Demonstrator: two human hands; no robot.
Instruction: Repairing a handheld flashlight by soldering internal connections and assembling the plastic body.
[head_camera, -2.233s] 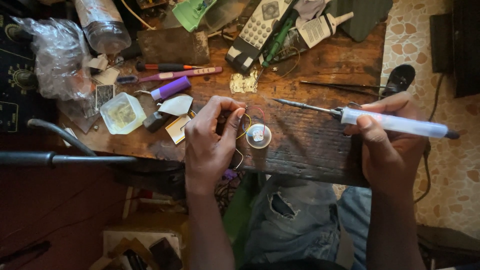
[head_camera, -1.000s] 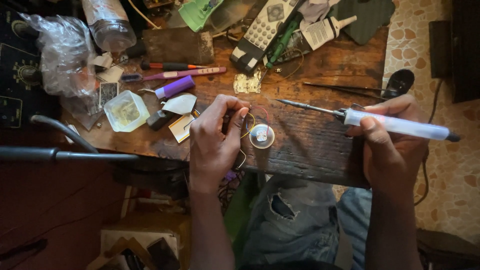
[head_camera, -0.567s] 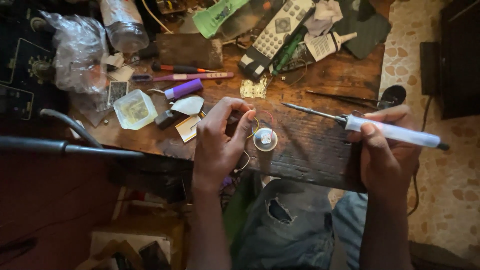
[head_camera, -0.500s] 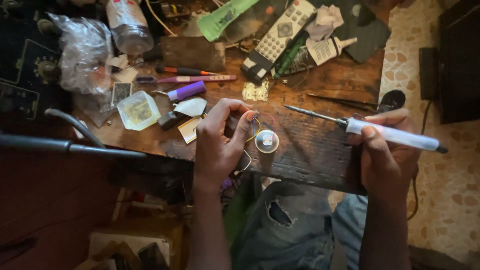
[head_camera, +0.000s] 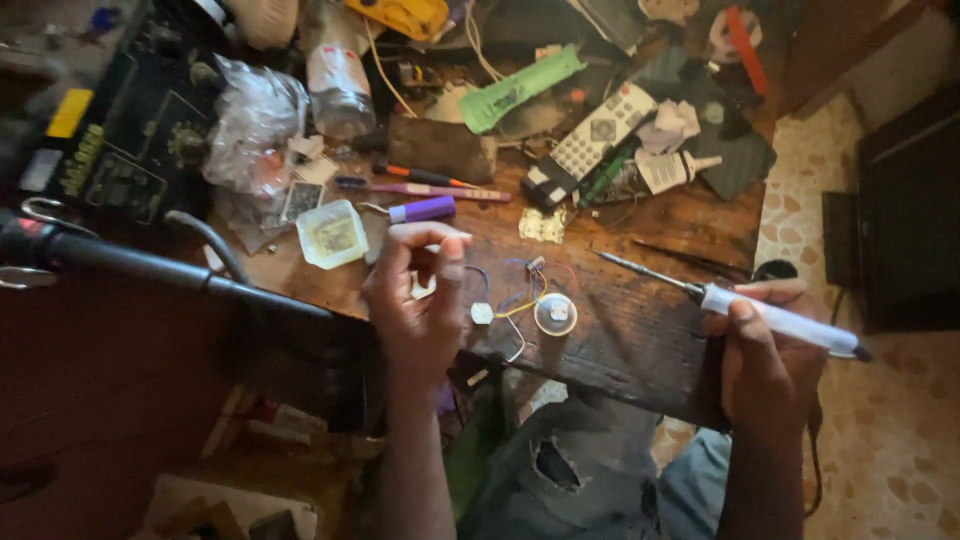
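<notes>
Soldering iron (head_camera: 730, 300), just 1, w/ right hand (head_camera: 765, 365) fingers clamped on it; left hand (head_camera: 420, 300) fingers pinch thin wires (head_camera: 520, 295).

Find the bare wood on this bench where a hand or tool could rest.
Bare bench lies between the small round part and the right hand, under the soldering iron. The back is crowded: remote, glue bottle, pens, plastic tub, beside the left hand.
</notes>
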